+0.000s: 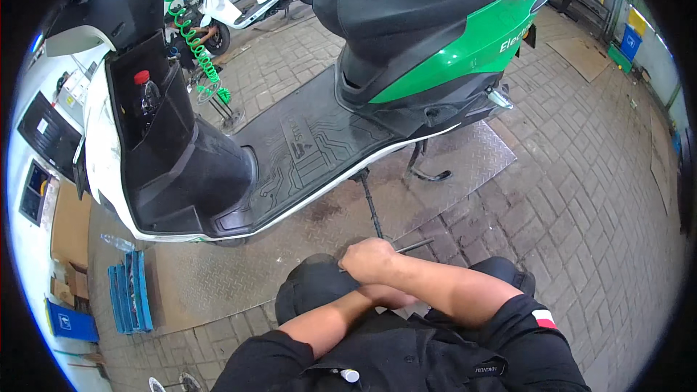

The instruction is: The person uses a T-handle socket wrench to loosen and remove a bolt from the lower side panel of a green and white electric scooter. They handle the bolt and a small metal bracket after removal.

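My right hand is closed round a thin metal bar, which sticks out on both sides of the fist. Just beyond the fist, a dark rod slants down from under the scooter's edge; whether it joins the bar is hidden. My left hand lies beneath my right forearm, close to my lap, its fingers out of sight. In front of me stands a green, white and black scooter with a flat black footboard. A bottle with a red cap sits in its front pocket.
Under the scooter lies a metal tread plate on brick paving. A blue toolbox and a clear bottle are at left. Behind hang green coiled hoses, near a white scooter. A kickstand juts out below.
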